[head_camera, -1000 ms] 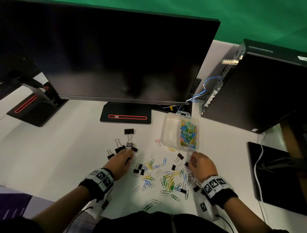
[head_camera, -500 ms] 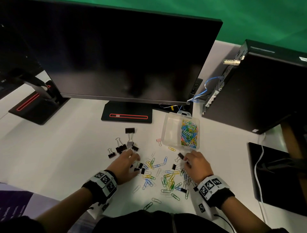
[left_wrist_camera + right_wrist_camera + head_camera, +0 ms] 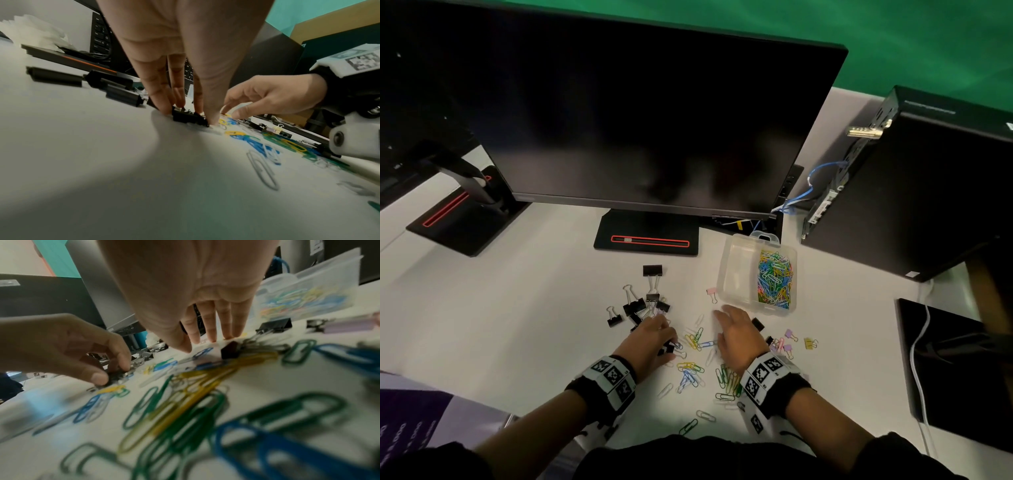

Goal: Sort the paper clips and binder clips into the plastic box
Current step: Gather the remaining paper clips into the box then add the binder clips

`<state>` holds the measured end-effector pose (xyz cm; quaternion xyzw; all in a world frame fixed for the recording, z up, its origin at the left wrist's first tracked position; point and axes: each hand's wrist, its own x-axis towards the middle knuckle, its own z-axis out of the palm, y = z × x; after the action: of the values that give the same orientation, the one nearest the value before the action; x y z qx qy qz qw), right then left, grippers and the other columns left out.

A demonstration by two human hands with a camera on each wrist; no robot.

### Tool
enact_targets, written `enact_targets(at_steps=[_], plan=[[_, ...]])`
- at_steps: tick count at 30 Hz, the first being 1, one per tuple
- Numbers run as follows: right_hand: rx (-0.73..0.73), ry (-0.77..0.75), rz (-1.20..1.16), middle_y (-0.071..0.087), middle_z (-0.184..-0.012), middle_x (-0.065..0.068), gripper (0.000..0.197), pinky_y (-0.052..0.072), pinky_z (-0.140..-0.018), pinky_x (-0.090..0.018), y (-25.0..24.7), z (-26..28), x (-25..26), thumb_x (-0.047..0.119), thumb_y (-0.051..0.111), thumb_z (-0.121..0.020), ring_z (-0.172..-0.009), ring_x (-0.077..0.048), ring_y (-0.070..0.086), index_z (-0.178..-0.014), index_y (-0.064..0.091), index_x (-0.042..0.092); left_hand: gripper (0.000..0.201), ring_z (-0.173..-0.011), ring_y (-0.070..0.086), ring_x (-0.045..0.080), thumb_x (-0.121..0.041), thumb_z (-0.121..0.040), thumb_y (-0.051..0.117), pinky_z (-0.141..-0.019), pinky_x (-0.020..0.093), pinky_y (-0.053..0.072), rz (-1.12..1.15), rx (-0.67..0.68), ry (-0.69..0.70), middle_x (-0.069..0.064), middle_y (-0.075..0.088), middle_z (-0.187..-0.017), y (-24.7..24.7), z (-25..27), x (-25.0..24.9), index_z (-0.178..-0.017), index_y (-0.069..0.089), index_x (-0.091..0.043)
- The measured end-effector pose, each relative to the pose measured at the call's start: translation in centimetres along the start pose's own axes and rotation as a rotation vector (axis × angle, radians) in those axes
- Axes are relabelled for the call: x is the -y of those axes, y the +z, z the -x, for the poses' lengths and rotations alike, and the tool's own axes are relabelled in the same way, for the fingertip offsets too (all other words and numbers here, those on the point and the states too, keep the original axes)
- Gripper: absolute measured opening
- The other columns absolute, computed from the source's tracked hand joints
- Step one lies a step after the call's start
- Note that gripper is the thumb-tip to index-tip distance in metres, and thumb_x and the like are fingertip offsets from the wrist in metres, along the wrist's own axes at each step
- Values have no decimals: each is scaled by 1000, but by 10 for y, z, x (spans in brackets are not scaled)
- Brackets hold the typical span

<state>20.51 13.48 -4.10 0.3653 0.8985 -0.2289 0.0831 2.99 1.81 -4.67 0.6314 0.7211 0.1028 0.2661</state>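
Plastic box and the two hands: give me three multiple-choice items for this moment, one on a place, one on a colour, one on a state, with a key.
1. Which compartment of the plastic box holds the paper clips?
A. the one nearer the computer tower
B. the one nearer the monitor stand
C. both

2. What colour are the binder clips grouped beyond the left hand?
A. white
B. black
C. red

3. How is the right hand?
A. fist closed on a clip
B. lifted high over the box
C. fingers straight, low over the desk

Key:
1 A, the other compartment looks empty.
2 B, the bodies are black with wire handles.
3 C, the right wrist view shows straight fingers holding nothing.
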Motion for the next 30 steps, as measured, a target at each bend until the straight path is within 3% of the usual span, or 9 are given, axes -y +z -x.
enact_targets(at_steps=[3,7,12,16,19,23,30], plan=[[-2,-76,-24,31,-144,-13,50,28,-111,-34,9,4,2,7,41,-88,-130,-29,30,-137,33,6,30,-111,47,17,-21,-86,58,-93,20,39,28,-47,1,3,49,-122,-2,1,7,-116,58,-14],[-35,-184,-79,45,-131,-16,48,39,-102,-38,15,5,9,0,44,-83,-117,-33,42,-130,44,6,36,-110,49,24,-11,-84,56,-91,24,39,23,-92,4,7,52,-120,-2,3,16,-119,57,-12],[-92,-275,-19,51,-128,-15,51,48,-86,-46,22,-5,20,1,50,-75,-112,-37,48,-124,53,17,40,-113,45,21,-19,-83,60,-93,26,39,16,-72,4,5,50,-120,-2,3,19,-122,56,-18],[-2,-314,45,41,-138,-12,55,38,-95,-47,22,-7,32,2,47,-80,-123,-34,38,-131,45,23,36,-111,45,22,-26,-84,61,-93,30,42,20,-59,1,5,50,-118,-1,5,17,-118,59,-18],[-13,-289,-4,48,-133,-11,48,41,-94,-47,21,-8,32,7,46,-84,-119,-33,41,-131,46,17,29,-111,47,21,-26,-87,57,-97,31,42,32,-92,-22,3,52,-118,-3,3,15,-114,56,-16],[-1,-257,-32,50,-129,-9,43,41,-97,-43,20,-13,30,15,50,-87,-117,-29,41,-130,46,13,39,-115,50,20,-24,-88,57,-97,28,40,34,-69,-61,3,51,-124,-6,-6,12,-124,49,-15],[6,-237,-55,53,-125,-10,38,41,-98,-40,14,-20,27,19,48,-90,-114,-29,42,-127,50,11,23,-101,53,18,-19,-91,52,-85,22,39,48,-92,-24,6,54,-117,-13,-13,12,-111,56,-9]])
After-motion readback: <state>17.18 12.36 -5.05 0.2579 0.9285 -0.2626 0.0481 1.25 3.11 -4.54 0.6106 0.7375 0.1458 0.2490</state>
